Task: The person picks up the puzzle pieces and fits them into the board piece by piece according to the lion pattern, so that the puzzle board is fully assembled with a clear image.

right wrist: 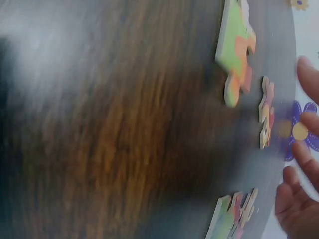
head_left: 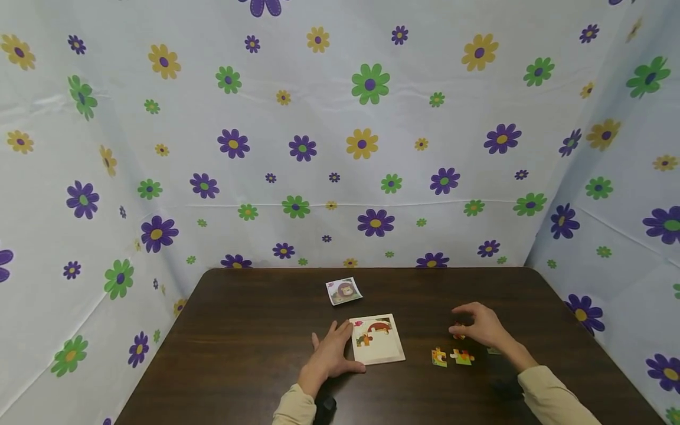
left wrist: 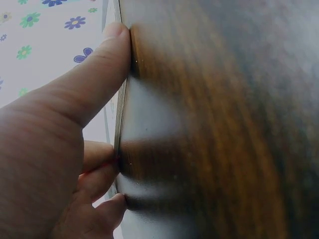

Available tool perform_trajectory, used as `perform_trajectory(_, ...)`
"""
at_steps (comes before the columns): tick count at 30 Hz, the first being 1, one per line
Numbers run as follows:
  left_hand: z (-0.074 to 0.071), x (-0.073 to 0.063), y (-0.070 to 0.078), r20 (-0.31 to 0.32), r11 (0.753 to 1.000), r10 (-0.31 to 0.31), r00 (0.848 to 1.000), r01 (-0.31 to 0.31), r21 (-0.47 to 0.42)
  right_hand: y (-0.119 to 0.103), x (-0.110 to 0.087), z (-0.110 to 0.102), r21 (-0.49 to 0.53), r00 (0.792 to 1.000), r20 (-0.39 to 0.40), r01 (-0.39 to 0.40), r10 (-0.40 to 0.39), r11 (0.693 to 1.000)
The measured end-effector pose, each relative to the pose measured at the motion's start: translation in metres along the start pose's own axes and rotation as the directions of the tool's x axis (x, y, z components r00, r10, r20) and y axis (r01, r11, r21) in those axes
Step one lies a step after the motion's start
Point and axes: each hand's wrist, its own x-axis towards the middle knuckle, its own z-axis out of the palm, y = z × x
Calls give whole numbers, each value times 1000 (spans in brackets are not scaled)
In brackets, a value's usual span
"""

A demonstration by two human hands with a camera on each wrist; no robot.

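Observation:
In the head view a square wooden jigsaw board (head_left: 379,349) lies on the table, with a few pieces set along its upper left part. My left hand (head_left: 332,352) is spread about its left corner, fingertips at the left edge and thumb near the lower edge; the left wrist view shows the thumb (left wrist: 97,69) and fingers low at the tabletop. To the right, my right hand (head_left: 480,326) hovers with thumb and fingers parted, close over one jigsaw piece (head_left: 459,335) that it partly hides. In the right wrist view its fingers (right wrist: 309,164) stand apart beyond a small piece (right wrist: 266,113).
A picture card (head_left: 343,291) with a lion lies behind the board. Loose jigsaw pieces, one yellow (head_left: 438,357) and one green and red (head_left: 463,357), lie near the right hand; another (head_left: 493,351) sits by the wrist. Flowered cloth (head_left: 366,177) surrounds the dark table (head_left: 255,330).

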Motion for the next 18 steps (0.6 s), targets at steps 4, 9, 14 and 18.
perform_trajectory(4, 0, 0, 0, 8, 1000, -6, 1000, 6, -3, 3, -1, -4, -49, 990, 110, -79, 84, 996)
perform_trajectory(9, -1, 1, 0, 10, 1000, -8, 1000, 8, 1, 4, 2, -4, -67, 972, 157, -166, 174, 984)
perform_trajectory(14, -2, 1, 0, 9, 1000, -5, 1000, 5, 4, 5, 5, 0, -59, 967, 141, -207, 213, 977)
perform_trajectory(18, -2, 0, 0, 13, 1000, -5, 1000, 5, 2, 5, 7, 0, -64, 960, 152, -228, 235, 972)
